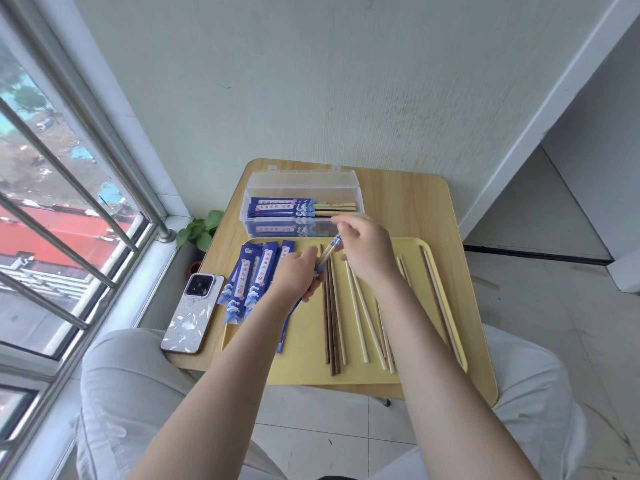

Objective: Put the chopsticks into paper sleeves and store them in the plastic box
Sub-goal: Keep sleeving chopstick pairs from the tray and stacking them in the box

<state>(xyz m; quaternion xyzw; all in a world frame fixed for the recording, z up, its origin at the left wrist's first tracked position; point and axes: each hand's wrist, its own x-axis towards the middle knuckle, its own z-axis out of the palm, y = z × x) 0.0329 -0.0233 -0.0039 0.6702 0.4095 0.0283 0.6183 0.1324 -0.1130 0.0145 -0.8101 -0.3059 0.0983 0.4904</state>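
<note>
My left hand [294, 271] grips a blue paper sleeve [288, 327] whose lower end hangs down over the yellow tray [304, 368]. My right hand [367, 251] pinches the patterned tops of a pair of chopsticks [329, 250] whose tips meet the sleeve's mouth at my left hand. Several empty blue sleeves [249, 282] lie on the tray's left side. Loose chopsticks, dark brown [330, 327] and pale wood [362, 317], lie along the tray. The clear plastic box [358, 197] stands open behind the tray and holds sleeved chopsticks [284, 206].
A phone [190, 311] lies at the small wooden table's [415, 209] left edge. A potted plant [201, 230] stands by the window sill on the left. A wall rises close behind the table. My knees are under the table's front edge.
</note>
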